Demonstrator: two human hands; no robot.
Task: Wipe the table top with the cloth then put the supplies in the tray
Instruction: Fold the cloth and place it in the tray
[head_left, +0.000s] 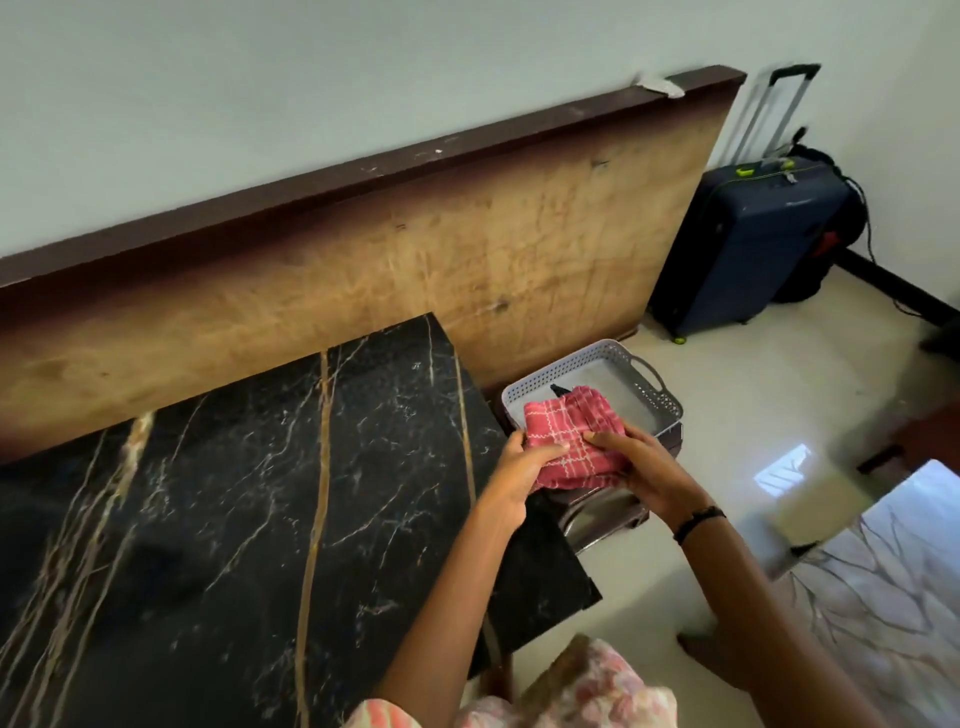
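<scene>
The cloth is red with a white check. The tray is grey, its walls perforated. The counter is black marble veined white and gold. The suitcase is navy with lime-green trim.

There is one view only, from a wide-angle camera worn on the person's head. It looks forward and steeply down, tilted so that the wooden board against the wall runs slantwise across the picture. The black marble tabletop fills the lower left, close under the lens, its near edge cut off by the frame. Just beyond the tabletop's right end, both forearms reach in from the bottom edge, and the hands sit near the middle of the picture at arm's length. Farther past that end, the floor and a dark blue suitcase lie well off, bent by the lens.
</scene>
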